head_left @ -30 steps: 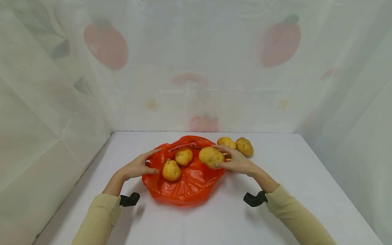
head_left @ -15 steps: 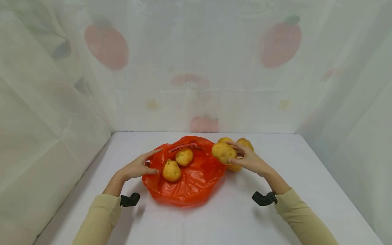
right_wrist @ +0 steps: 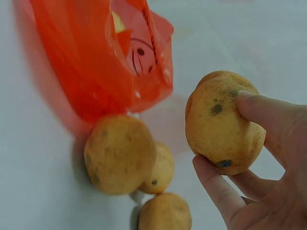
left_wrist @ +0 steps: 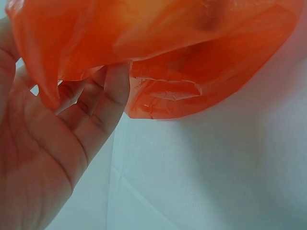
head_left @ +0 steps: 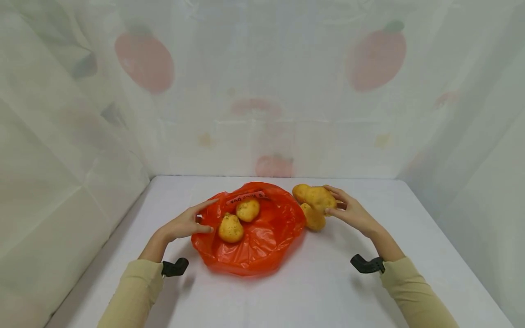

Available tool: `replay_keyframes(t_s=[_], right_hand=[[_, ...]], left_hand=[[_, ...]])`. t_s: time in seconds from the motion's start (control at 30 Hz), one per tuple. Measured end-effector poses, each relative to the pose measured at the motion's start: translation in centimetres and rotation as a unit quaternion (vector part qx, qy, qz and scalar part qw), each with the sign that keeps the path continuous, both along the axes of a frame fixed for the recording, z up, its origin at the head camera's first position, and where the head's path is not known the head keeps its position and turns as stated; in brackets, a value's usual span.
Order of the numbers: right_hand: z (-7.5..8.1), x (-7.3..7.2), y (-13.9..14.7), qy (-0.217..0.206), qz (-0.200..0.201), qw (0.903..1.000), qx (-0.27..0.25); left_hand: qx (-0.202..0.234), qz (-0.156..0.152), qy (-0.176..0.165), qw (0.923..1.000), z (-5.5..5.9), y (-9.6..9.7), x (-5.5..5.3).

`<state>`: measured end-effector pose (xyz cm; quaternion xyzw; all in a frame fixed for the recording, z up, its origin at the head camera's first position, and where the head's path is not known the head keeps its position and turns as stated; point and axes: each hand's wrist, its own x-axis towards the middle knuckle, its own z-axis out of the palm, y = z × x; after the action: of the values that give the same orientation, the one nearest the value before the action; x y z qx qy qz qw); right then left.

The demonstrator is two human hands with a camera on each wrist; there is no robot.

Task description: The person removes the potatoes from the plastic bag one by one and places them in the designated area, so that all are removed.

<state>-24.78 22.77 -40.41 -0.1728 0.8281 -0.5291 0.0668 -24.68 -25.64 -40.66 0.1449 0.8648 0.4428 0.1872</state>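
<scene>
A red plastic bag (head_left: 262, 255) lies with its mouth spread wide on the table, two potatoes (head_left: 231, 228) inside it. At its left rim my left hand (head_left: 184, 223) holds the plastic, the thumb and forefinger over the edge. In the left wrist view the film of the bag (left_wrist: 163, 100) covers part of the fingers. My right hand (head_left: 354, 214) grips a potato (right_wrist: 223, 124) between thumb and fingers, to the right of the bag and above the table. Close under it lie several loose potatoes (right_wrist: 120, 155), one of them hidden in the head view.
The white table (head_left: 254, 300) has fabric walls on its left, right and back. One loose potato (head_left: 315, 219) lies against the bag's right side. A black wrist mount (head_left: 367, 264) hangs below each forearm.
My right hand has carried its potato rightward, from over the bag's mouth to over the loose potatoes. The left hand and the bag have stayed in place.
</scene>
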Motion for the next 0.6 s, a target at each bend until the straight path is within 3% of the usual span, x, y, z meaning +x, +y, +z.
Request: replay_keyframes(t_s=[0.6], right_hand=[[-2.7,0.0,3.0,-0.033,-0.029,0.9987,0.026]], left_hand=[[0.003,-0.006,0.004,1.0000,0.2,0.1,0.2]])
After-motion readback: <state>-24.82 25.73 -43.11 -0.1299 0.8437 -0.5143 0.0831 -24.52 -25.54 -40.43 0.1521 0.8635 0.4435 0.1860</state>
